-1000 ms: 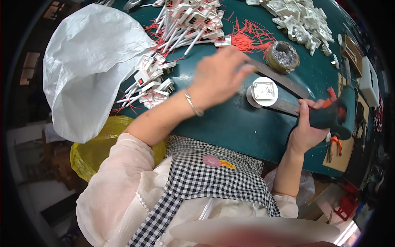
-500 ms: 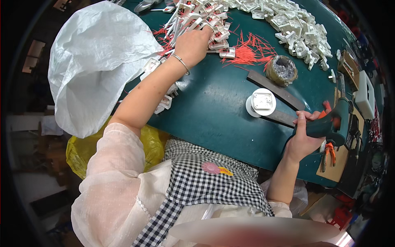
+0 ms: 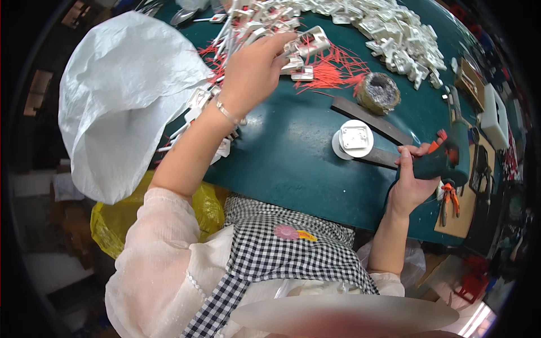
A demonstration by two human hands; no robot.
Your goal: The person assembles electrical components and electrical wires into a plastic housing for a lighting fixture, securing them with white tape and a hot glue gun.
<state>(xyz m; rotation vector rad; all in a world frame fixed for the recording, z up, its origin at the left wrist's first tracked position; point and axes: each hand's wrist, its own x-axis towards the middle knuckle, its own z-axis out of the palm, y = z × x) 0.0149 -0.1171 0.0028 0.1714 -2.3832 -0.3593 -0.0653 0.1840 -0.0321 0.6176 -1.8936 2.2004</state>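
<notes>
Tilting over red wires (image 3: 333, 74) beside the plug heap (image 3: 265, 21), a white plug (image 3: 315, 40) is clamped between thumb and fingers of the left hand (image 3: 251, 73). Fingers of the right hand (image 3: 416, 185) wrap the green tool (image 3: 461, 147), near a round white stand (image 3: 340, 147) on the table (image 3: 282, 155).

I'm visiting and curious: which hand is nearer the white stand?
Right. The right hand is below and right of the white stand; the left hand is farther, up and left.
</notes>
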